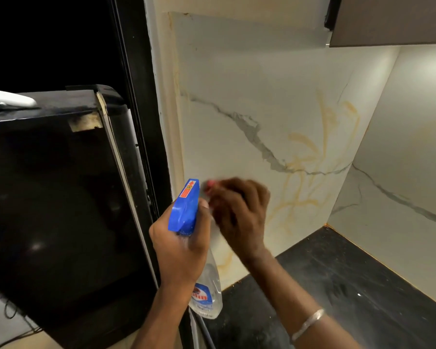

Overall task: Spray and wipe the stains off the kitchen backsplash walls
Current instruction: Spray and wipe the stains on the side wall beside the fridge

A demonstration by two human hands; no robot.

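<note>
Yellow-orange stains (310, 157) streak the marble backsplash (237, 71) just right of and beyond both hands, nearer the blurred right hand (239, 212), whose grip at the nozzle I cannot tell, than the left hand (179, 248) clasping the near-upright spray bottle (184, 210).

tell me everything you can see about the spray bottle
The spray bottle has a blue plastic trigger head with a red sticker, a reddish nozzle tip and a clear body with a blue-and-red label. It is held tilted, nozzle toward the stained backsplash. The left hand grips its neck; the right hand is at the nozzle, its grip blurred.
</note>
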